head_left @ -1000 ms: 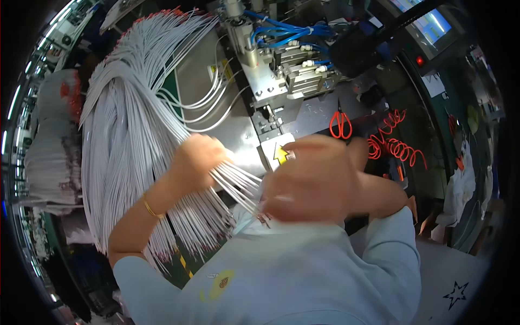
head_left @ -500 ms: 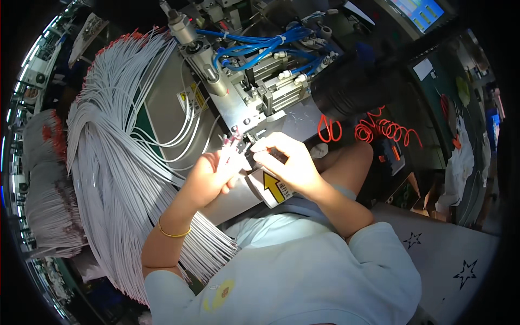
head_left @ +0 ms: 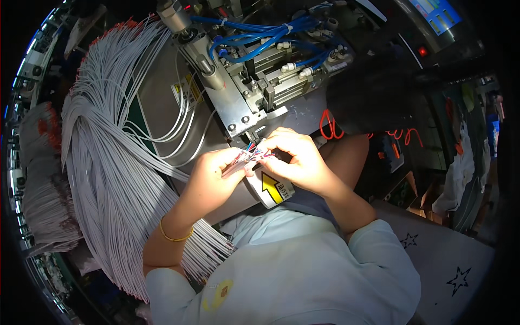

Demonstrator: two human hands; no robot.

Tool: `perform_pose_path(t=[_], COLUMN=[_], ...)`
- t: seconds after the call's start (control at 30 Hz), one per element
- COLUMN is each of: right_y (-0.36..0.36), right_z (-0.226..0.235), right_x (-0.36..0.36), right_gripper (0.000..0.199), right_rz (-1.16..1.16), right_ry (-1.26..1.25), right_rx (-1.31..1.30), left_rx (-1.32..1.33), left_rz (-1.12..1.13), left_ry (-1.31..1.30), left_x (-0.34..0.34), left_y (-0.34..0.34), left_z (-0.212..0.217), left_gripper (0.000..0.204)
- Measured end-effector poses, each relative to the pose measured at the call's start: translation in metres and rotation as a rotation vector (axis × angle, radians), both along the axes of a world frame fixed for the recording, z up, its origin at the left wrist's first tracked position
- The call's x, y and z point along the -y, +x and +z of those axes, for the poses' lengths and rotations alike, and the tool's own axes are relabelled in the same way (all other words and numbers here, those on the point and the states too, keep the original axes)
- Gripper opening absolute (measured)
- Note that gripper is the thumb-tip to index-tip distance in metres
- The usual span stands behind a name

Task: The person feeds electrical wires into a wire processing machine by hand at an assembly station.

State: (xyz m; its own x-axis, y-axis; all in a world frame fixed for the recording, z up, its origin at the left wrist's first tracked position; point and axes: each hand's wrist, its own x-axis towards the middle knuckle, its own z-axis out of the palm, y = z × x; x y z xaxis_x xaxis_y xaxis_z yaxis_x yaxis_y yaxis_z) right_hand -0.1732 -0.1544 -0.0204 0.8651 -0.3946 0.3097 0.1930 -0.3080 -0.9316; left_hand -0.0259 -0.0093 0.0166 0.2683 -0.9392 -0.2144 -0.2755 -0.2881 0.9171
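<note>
My left hand [head_left: 208,176] is closed around the ends of a few light grey cables, whose thin coloured inner wires [head_left: 251,153] fan out between my hands. My right hand [head_left: 295,157] pinches those coloured wires with thumb and fingers, its fingertips almost meeting the left ones. Both hands are just in front of the metal head of a bench machine [head_left: 230,108]. Beside my left arm lies a large bundle of light grey cables [head_left: 116,179] with reddish ends, and a few strands curve over towards the machine.
Under my hands sits a white block [head_left: 265,195] with a yellow arrow. Blue air tubes [head_left: 254,46] run over the machine. At the right are a dark rounded object [head_left: 368,103], a red coiled hose [head_left: 327,124] and a lit screen [head_left: 436,13]. Another cable bundle [head_left: 46,184] lies far left.
My hands have come together just in front of the machine head, and the coloured wire ends now show spread between them. The view has shifted slightly.
</note>
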Motion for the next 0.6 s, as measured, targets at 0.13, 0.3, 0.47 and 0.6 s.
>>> perform_pose_path(t=[0.13,0.3,0.47,0.6], right_y=[-0.0013,-0.0007,-0.0017,-0.0017], right_z=[-0.0016,-0.0009,0.0012,0.0013], right_x=[-0.0017,-0.0003,-0.0006,-0.0012], right_gripper=[0.014,0.013,0.013,0.013], right_rz=[0.012,0.040,0.053,0.038], right_ry=[0.058,0.088,0.083,0.069], right_rx=[0.010,-0.009,-0.033,-0.072], left_rx=[-0.103,-0.171,-0.171,-0.076], left_rz=[-0.028,-0.035,-0.040,-0.028], left_ry=[-0.017,0.020,0.007,-0.034], left_x=[0.0008,-0.0004,-0.0020,-0.0029], left_y=[0.0005,0.0019,0.0026,0.0003], left_z=[0.0015,-0.0001,-0.0005,-0.0045], left_gripper=[0.006,0.010,0.010,0.007])
